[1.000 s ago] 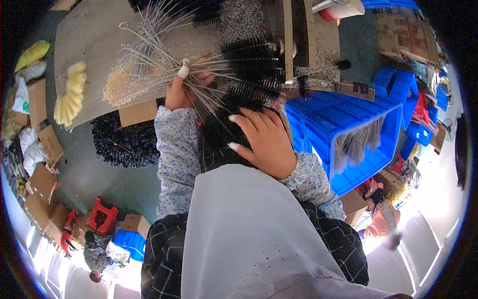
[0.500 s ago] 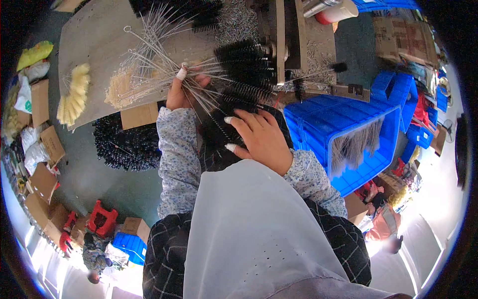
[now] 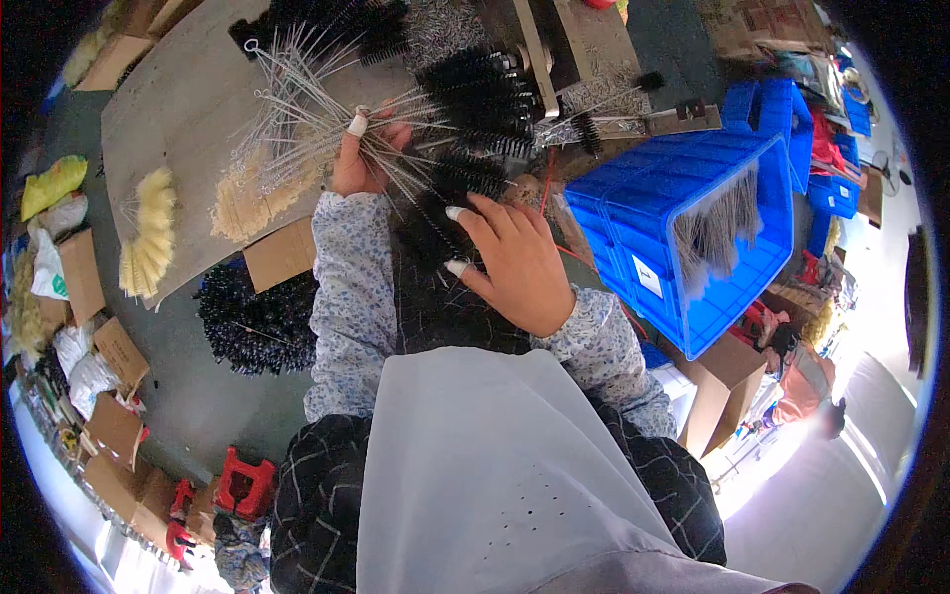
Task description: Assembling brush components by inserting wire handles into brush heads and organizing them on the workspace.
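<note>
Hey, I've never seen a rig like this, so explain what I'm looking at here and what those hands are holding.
There is no machine doing the handling: these are a person's own bare hands. The view comes from the left one of two wide fisheye cameras worn on the head, looking down, so straight edges bend near the rim. The left hand grips a bundle of black brushes by their twisted wire handles. The right hand is spread beside the lower bristles; whether it touches them is hard to tell. More black brushes lie toward the far side of the table. To the right, a blue crate holds thin grey wires.
</note>
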`<state>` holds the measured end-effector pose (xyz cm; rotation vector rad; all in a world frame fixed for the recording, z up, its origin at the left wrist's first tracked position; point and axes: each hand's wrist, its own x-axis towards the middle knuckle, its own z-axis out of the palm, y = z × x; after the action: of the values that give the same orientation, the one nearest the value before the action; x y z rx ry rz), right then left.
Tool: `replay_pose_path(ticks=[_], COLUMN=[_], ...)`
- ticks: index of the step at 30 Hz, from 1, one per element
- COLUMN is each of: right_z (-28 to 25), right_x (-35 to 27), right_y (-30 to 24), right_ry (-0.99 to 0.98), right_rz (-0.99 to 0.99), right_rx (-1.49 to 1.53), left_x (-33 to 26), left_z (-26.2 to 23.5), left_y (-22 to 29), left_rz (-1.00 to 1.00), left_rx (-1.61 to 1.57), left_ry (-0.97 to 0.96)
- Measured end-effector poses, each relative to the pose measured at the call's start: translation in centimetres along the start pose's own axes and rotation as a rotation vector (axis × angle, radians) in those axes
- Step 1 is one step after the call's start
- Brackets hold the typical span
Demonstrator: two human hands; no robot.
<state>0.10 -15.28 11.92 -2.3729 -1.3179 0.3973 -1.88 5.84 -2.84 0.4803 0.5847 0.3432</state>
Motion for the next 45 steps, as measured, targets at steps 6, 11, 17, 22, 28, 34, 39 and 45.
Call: replay_pose_path(ticks=[6,11,17,22,28,34,39,45], right_z=[0.3,0.3,0.1,0.0,-0.1,-0.1,-0.2,0.0], right_x=[-0.1,-0.1,-0.1,-0.1,-0.1,-0.1,0.1,-0.1], right_y=[0.0,0.2,0.8,1.2,1.4,1.7,1.8,1.8], right_ry=[0.002,-0.026,-0.052,-0.071,-0.105,-0.112,-0.125,-0.120], right_rz=[0.005,0.013,-0.009,-0.025,-0.038,-0.036,-0.043,-0.046], right_rx=[0.007,0.003,0.013,0.001,0.025,0.015,0.028,0.040], left_x=[0.2,-0.1,-0.8,-1.0,-1.1,-0.7,-0.8,-0.7], left_z=[-1.0,-0.5,0.6,0.7,0.5,-0.2,-0.2,-0.2], left_y=[-0.6,-0.8,-0.7,-0.7,-0.6,-0.9,-1.0,-1.0], left_rz=[-0.085,0.012,0.068,0.081,0.067,0.029,0.016,0.033], left_rx=[-0.086,-0.073,-0.023,-0.033,-0.065,-0.090,-0.074,-0.097], left_ry=[-0.049,-0.028,-0.019,-0.019,-0.030,-0.015,0.024,-0.017])
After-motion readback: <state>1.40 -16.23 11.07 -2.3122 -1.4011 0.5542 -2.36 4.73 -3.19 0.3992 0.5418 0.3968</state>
